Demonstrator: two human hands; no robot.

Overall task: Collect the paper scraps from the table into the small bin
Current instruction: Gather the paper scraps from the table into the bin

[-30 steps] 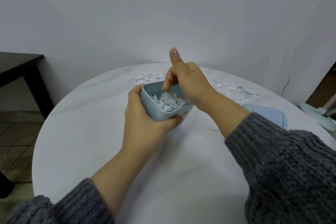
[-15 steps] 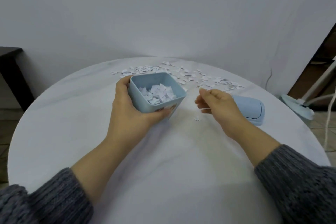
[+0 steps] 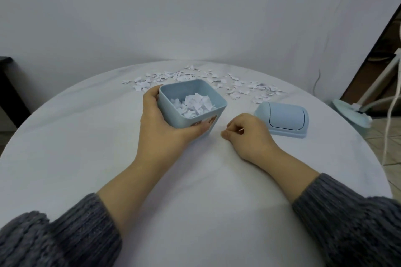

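From the head camera we saw a round white desk (image 3: 195,197) against a pale backdrop. The left hand (image 3: 161,130) gripped the small blue bin (image 3: 169,102), which stood upright on the desk a little left of centre, with the thumb along its near face and the fingers (image 3: 152,95) wrapped round its left wall, so they were clamped on it. Inside the bin lay a heap of white paper scraps (image 3: 195,105), reaching well below the rim.

Just right of the bin the right hand (image 3: 249,136) rested on the desk, its fingers curled in and thumb and forefinger tips drawn together low at the surface. We could not tell whether a scrap sat between them.

More loose scraps (image 3: 217,81) lay in a scattered band across the far side of the desk, behind the bin and apart from both hands. A blue lid (image 3: 282,118) lay flat on the desk just beyond the right hand. Both forearms came out of grey knitted sleeves (image 3: 347,223). Off the desk to the right stood a pale lamp base (image 3: 351,112), and at the left edge we made out a dark table (image 3: 8,84).
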